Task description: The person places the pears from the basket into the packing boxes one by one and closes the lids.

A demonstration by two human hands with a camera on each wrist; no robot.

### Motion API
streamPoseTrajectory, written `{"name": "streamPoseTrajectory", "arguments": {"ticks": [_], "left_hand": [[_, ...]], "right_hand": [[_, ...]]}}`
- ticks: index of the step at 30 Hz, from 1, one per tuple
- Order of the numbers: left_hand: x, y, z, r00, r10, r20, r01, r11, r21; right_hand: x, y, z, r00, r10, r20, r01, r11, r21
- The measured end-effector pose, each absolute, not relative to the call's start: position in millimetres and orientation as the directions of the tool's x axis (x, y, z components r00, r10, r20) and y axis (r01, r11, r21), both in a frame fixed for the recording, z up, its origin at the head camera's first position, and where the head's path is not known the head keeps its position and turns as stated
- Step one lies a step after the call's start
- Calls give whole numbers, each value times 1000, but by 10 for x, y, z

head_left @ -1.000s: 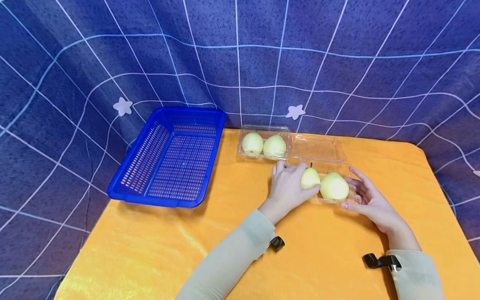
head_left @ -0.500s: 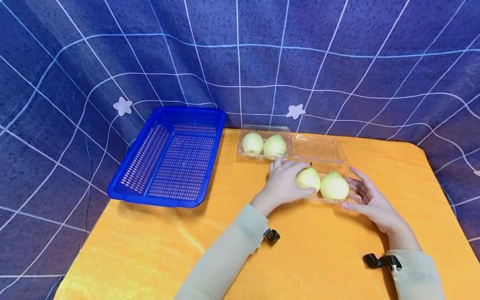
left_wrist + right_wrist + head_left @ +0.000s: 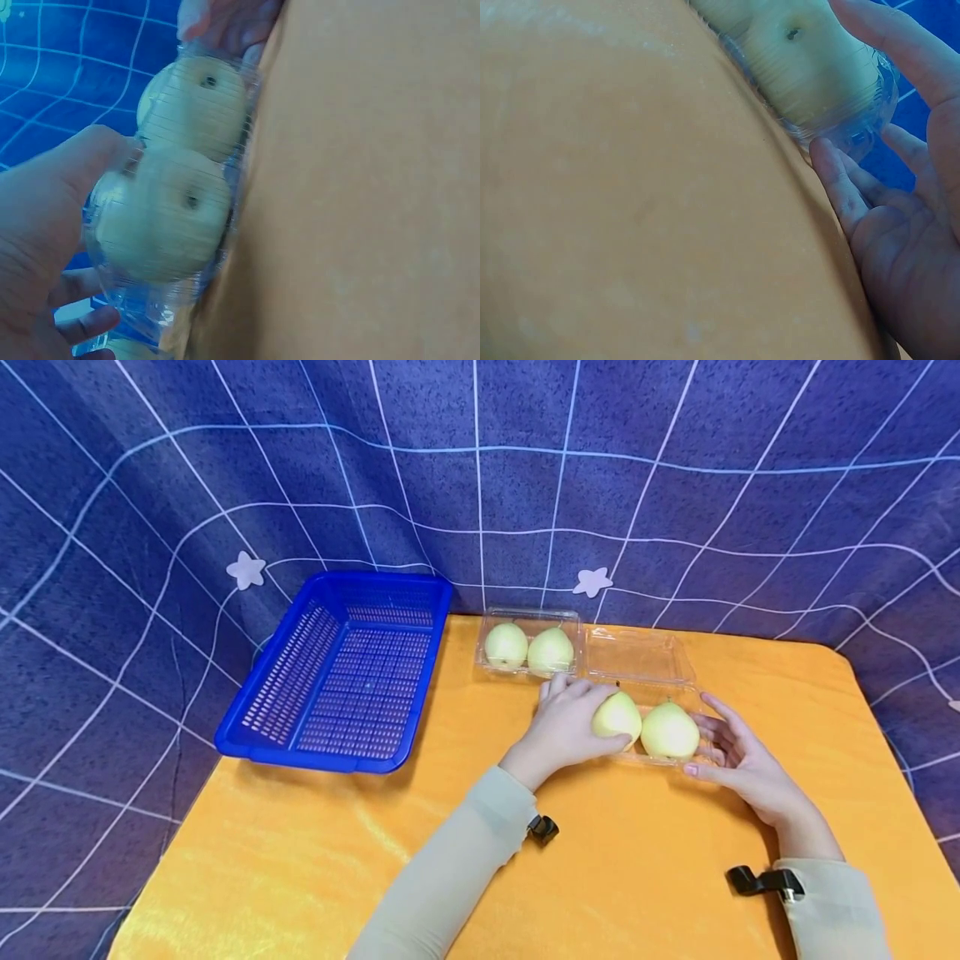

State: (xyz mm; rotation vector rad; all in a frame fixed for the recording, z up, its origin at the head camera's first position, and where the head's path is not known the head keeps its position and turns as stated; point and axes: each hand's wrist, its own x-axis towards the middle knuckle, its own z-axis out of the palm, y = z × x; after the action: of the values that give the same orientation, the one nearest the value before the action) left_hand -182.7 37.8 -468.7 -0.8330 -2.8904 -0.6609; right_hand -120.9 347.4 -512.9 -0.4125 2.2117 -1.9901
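Note:
In the head view my left hand (image 3: 567,724) grips the left pear (image 3: 617,718), thumb in front and fingers around its far left side. Beside it sits a second pale green pear (image 3: 670,732). Both pears stand in a clear plastic clamshell box (image 3: 647,760), whose raised lid (image 3: 637,657) lies back behind them. My right hand (image 3: 738,770) rests at the box's right end, thumb and fingers spread, fingertips at the plastic wall. The left wrist view shows the left thumb by the upper edge of the near pear (image 3: 161,217); part of the other fingers is hidden.
Another clear clamshell box (image 3: 528,615) holding two pears stands behind my left hand. A blue perforated basket (image 3: 408,739) is at the left on the orange tablecloth (image 3: 480,827). A blue gridded curtain (image 3: 525,485) hangs behind the table.
My left hand has shifted slightly left and toward me with the left pear, whose stem has tilted a little left. The right hand and the box stay put.

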Motion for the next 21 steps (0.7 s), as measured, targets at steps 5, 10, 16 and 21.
{"name": "streamPoseTrajectory", "arguments": {"ticks": [5,10,16,21], "left_hand": [[-1814,377,-4680,-840,509,189,543,772,330],[-1805,372,-4669,-834,519,185,551,778,300],[-1810,389,-4689,-838,513,184,545,791,279],[-1797,402,-4703,-844,507,175,536,794,287]], "right_hand": [[-1210,3465,-5119,-953,-292,80,-110,85,-990],[-1216,3472,-5132,-952,-295,86,-114,77,-991],[-1222,3481,-5133,-950,-299,85,-114,81,-990],[-1209,3480,-5132,-952,-299,70,-103,96,-990]]}}
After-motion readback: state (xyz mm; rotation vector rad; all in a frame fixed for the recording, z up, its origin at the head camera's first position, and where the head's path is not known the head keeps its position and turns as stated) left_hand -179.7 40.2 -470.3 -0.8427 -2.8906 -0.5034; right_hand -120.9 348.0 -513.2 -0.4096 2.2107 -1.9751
